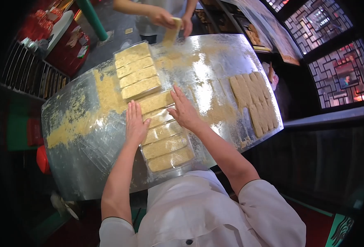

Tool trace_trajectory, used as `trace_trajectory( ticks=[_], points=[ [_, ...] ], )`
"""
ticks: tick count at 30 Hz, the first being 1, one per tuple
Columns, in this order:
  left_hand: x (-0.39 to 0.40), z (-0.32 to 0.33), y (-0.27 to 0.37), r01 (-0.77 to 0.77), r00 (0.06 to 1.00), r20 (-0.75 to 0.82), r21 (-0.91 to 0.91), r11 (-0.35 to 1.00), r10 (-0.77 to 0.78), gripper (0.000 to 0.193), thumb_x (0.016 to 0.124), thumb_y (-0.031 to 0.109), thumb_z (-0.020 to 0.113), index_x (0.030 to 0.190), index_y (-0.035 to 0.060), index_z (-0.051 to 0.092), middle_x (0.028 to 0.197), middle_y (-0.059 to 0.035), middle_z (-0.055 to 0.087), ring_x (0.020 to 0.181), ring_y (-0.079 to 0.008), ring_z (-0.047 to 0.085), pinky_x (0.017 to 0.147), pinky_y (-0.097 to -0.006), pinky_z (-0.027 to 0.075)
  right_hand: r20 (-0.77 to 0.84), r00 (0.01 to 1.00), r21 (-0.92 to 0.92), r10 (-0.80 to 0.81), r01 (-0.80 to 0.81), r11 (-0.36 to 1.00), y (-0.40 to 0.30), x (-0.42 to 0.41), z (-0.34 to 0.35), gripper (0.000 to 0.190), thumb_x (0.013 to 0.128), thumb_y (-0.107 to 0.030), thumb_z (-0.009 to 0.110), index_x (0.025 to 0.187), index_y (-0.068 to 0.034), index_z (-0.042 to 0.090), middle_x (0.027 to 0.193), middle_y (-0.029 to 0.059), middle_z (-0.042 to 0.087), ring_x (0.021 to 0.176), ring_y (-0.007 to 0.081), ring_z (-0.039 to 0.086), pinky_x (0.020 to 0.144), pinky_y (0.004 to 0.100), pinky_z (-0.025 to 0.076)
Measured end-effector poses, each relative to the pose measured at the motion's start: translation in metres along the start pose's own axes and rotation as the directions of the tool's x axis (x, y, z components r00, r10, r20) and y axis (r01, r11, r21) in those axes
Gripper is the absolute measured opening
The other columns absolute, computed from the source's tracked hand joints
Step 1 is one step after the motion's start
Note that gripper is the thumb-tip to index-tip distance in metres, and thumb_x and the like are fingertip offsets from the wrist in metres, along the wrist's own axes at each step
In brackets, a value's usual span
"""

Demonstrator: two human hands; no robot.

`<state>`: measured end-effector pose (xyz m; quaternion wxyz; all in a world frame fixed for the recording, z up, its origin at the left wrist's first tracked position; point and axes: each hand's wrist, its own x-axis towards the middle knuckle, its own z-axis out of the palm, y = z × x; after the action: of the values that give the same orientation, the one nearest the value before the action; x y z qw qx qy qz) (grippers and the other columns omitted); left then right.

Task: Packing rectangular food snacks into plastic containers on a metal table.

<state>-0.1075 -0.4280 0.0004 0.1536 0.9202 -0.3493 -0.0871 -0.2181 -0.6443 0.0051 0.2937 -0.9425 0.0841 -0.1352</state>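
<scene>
A pale yellow, crumb-coated bar (155, 102), apparently of pastry or dough, lies crosswise between my hands. My left hand (135, 122) is flat at its left end, fingers straight and thumb apart. At the bar's right end is my right hand (185, 109), its fingers stretched out and its thumb over the tray. Directly below is a clear ribbed plastic tray (191, 156), with several similar bars (168, 148) showing through the plastic. A second clear tray (157, 81) beyond it holds several yellow bars (140, 75) side by side.
Yellow crumbs (107, 89) are scattered over the metal table (80, 173). A slab of browner scored pieces (254, 102) lies near the right edge. Across the table, a person's hand (161, 17) holds another yellow bar (172, 31). A rack (33, 68) stands left, and a green pole (92, 20) rises behind.
</scene>
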Motion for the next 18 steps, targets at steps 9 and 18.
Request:
trace_trajectory(
  ticks=[9,18],
  points=[
    [0.018,-0.002,0.05,-0.148,0.986,-0.062,0.068,0.987,0.152,0.083,0.095,0.031,0.059,0.157,0.0006,0.014,0.166,-0.0132,0.008,0.154,-0.0269,0.004,0.124,-0.0499,0.001,-0.214,0.276,0.803,0.937,-0.497,0.33,0.185,-0.202,-0.086,0.031,0.099,-0.03,0.058,0.113,-0.004,0.065,0.098,0.0045,0.065,0.091,0.0141,0.062,0.069,0.0318,0.054],
    [0.02,0.012,0.056,-0.062,0.998,0.014,0.161,0.985,0.06,0.084,0.095,0.031,0.059,0.157,0.0013,0.011,0.167,-0.0127,0.004,0.154,-0.0258,0.003,0.124,-0.0475,0.001,0.024,-0.204,0.907,0.979,-0.407,-0.107,0.27,-0.323,-0.15,0.015,0.092,-0.014,0.066,0.097,0.0,0.062,0.076,0.0034,0.057,0.06,0.0158,0.056,0.05,0.0307,0.053]
  ],
)
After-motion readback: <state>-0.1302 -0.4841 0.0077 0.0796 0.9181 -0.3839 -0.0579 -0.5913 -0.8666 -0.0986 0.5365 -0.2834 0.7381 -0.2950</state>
